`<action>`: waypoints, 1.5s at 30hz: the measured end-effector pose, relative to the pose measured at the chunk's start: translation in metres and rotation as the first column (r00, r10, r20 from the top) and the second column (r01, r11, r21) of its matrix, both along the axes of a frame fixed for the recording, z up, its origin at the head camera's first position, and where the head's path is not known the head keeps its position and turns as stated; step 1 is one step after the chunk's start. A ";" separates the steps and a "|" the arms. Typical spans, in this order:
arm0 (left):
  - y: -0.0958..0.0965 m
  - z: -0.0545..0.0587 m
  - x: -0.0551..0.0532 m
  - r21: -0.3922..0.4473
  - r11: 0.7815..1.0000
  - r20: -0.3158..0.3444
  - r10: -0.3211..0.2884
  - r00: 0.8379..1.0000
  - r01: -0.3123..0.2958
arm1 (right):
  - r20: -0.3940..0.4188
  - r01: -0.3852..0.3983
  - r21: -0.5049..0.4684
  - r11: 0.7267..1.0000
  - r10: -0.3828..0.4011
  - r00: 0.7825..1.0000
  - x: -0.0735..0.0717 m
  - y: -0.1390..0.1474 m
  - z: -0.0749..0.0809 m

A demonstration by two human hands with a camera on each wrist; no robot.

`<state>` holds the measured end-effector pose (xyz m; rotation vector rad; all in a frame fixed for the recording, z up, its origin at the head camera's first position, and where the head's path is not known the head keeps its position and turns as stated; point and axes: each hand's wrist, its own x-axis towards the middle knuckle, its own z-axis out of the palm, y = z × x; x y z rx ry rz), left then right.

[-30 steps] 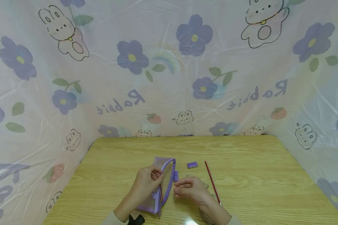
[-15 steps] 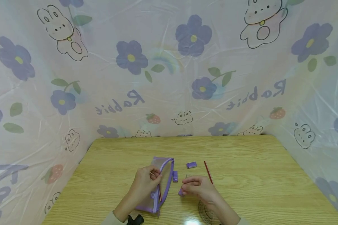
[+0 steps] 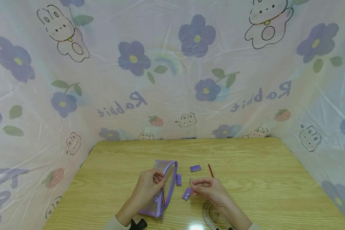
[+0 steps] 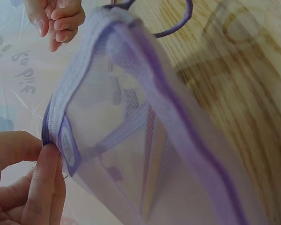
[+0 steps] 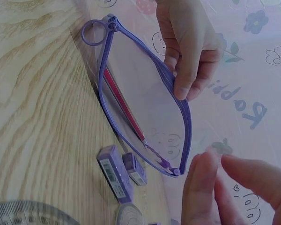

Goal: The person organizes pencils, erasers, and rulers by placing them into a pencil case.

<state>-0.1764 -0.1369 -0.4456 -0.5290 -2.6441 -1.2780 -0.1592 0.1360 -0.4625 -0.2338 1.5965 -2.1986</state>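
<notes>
My left hand (image 3: 150, 183) pinches the upper rim of a purple mesh pencil case (image 3: 149, 212), holding its zipped mouth wide. Inside the case, a red pencil (image 5: 124, 104) shows in the right wrist view, and a yellowish stick (image 4: 153, 180) lies beside it in the left wrist view. My right hand (image 3: 209, 191) hovers to the right with nothing between thumb and fingers. Just left of its fingertips, a purple eraser (image 3: 186, 194) rests on the table. A second eraser (image 3: 179, 180) lies against the case's right side, and a third eraser (image 3: 195, 168) sits farther back.
Partly under my right forearm is a clear round protractor (image 3: 206, 214). Another clear plastic piece (image 3: 191, 181) is mostly hidden behind the right fingers. A red pencil (image 3: 210, 170) on the table runs behind that hand. A patterned curtain (image 3: 172, 95) surrounds the wooden table (image 3: 118, 159).
My right hand has drawn away from the case toward the right and let go of a purple eraser, now on the table. The left hand keeps its pinch on the case.
</notes>
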 end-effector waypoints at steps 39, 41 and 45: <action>-0.001 -0.001 -0.002 -0.017 1.000 -0.007 0.004 1.000 -0.004 | -0.015 0.129 0.110 0.986 -0.129 0.992 0.008 0.063 -0.008; -0.001 -0.001 -0.002 -0.018 1.000 -0.008 0.004 1.000 -0.004 | -0.016 0.145 0.119 0.982 -0.144 0.989 0.010 0.066 -0.009; 0.000 0.000 -0.001 -0.020 1.000 -0.010 0.003 1.000 -0.004 | -0.028 0.173 0.133 0.976 -0.171 0.985 0.012 0.069 -0.011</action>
